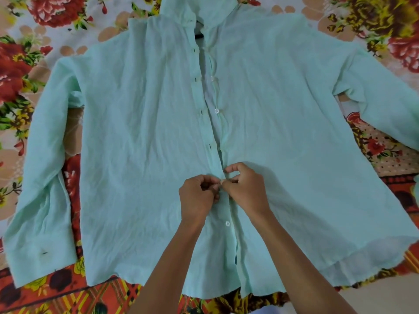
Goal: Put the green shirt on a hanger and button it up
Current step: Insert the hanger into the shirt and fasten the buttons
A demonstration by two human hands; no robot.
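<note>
A pale green long-sleeved shirt (140,137) lies flat, front up, collar away from me and sleeves spread. A dark hanger (199,36) shows only as a small piece in the open neck; the rest is hidden inside. My left hand (196,198) pinches the left placket edge low on the front. My right hand (246,189) pinches the right edge against it, fingertips meeting at one button spot. A white button (227,223) below my hands sits fastened. Higher up the front gapes, with loose buttons (216,111) and empty buttonholes.
The shirt lies on a bedsheet (45,30) printed with red and yellow flowers, which shows on all sides. The sheet's patterned red border (68,295) runs along the near edge under the hem.
</note>
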